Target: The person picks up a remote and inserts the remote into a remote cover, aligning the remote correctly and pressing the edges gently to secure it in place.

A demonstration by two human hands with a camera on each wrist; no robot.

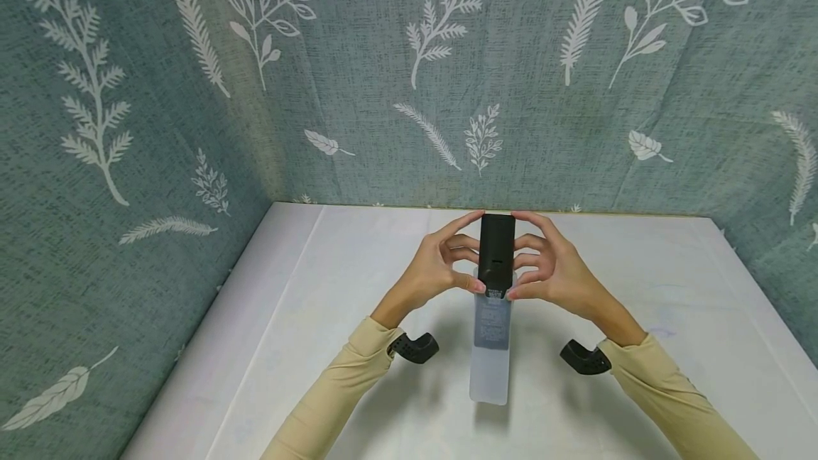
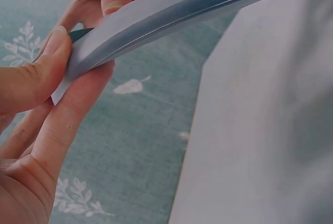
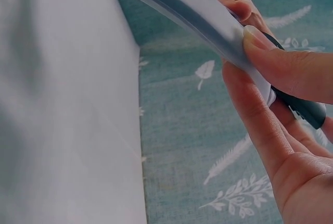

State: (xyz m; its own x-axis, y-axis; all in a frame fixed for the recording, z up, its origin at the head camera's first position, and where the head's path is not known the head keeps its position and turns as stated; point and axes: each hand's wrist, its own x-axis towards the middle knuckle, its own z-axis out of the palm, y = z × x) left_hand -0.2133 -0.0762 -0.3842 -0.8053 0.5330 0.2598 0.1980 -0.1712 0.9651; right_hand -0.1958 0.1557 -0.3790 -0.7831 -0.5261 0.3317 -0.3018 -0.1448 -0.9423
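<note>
A black remote control (image 1: pixel 496 250), its back facing up, sits partway inside a frosted see-through sleeve (image 1: pixel 489 378). The covered part shows blue-grey through the sleeve, with small print on it. My left hand (image 1: pixel 434 265) grips the left side, thumb near the sleeve's mouth and index fingertip at the remote's far end. Mirroring it, my right hand (image 1: pixel 562 272) grips the right side. In the left wrist view, thumb and finger pinch the bowed sleeve (image 2: pixel 177 13). The right wrist view shows the same pinch on the sleeve (image 3: pixel 200 13), with the dark remote (image 3: pixel 307 107) beyond.
Beneath the hands is a white tabletop (image 1: pixel 319 346), where their shadows fall. A green leaf-patterned cloth (image 1: pixel 358 77) rises behind the table and along both sides. Black wrist devices are worn at the left cuff (image 1: pixel 415 348) and right cuff (image 1: pixel 584 358).
</note>
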